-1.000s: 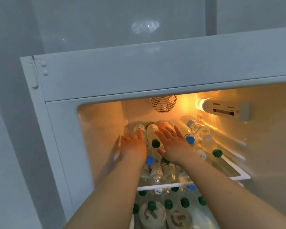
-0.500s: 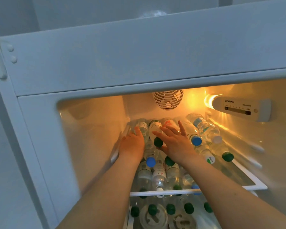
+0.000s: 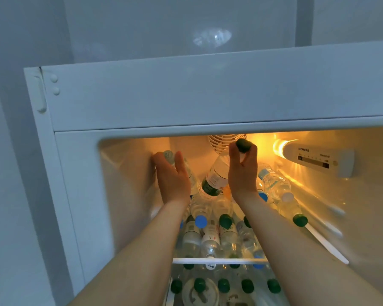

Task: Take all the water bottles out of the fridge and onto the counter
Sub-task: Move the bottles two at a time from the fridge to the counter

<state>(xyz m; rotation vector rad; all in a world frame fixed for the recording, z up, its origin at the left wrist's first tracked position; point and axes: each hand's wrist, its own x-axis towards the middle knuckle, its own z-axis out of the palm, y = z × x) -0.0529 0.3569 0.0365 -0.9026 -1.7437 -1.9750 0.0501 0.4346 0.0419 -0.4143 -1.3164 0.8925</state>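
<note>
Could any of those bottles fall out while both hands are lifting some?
Maybe. The right hand pinches a green-capped bottle just by its neck, so it might slip. The left hand holds another bottle close to the fridge wall and might bump it. The loose bottle pile could roll forward.

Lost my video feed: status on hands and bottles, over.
Left hand grips a pale-capped bottle. Right hand grips a green-capped bottle by the neck, tilted up. Many bottles left on the shelf. Nothing blocking.
</note>
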